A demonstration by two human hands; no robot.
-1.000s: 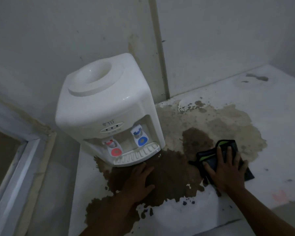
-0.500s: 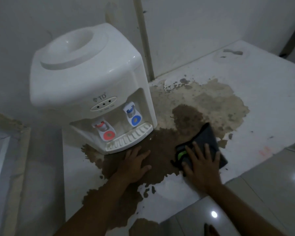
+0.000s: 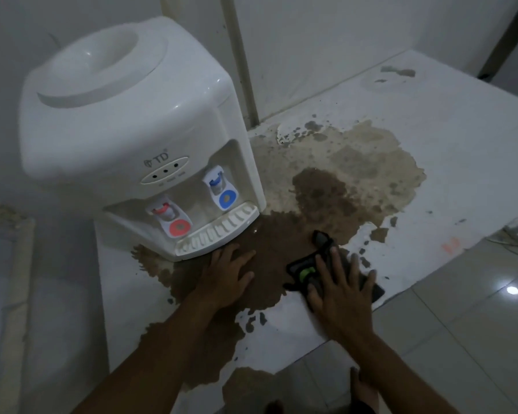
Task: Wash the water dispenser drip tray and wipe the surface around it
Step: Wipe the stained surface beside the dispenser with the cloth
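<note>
Drip tray (image 3: 219, 233): white slotted tray seated in the front foot of the water dispenser (image 3: 132, 138), under the red and blue taps; it is in place, not taken out.
Surface (image 3: 449, 150): white painted ledge carrying the dispenser, with a large brown worn or stained patch (image 3: 281, 249) running from the tray's front edge out to the right and toward the near edge.
Cloth (image 3: 320, 261): dark rag with a green mark, lying flat on the right part of the patch, near the ledge's front edge.
Right hand (image 3: 341, 291): fingers spread, palm flat on the cloth, pressing it down.
Left hand (image 3: 226, 277): fingers loosely spread, flat on the bare patch, holding nothing; fingertips just beside the tray's front lip, not clearly touching it.
Tray relative to hands: just beyond the left fingertips; up and left of the right hand, near but apart from the cloth.
Step in hand: wiping the surface, judged from the cloth under the palm.
Next move: likely sweeping the cloth left toward the tray's foot with steady pressure; washing would call for sliding the tray out.
</note>
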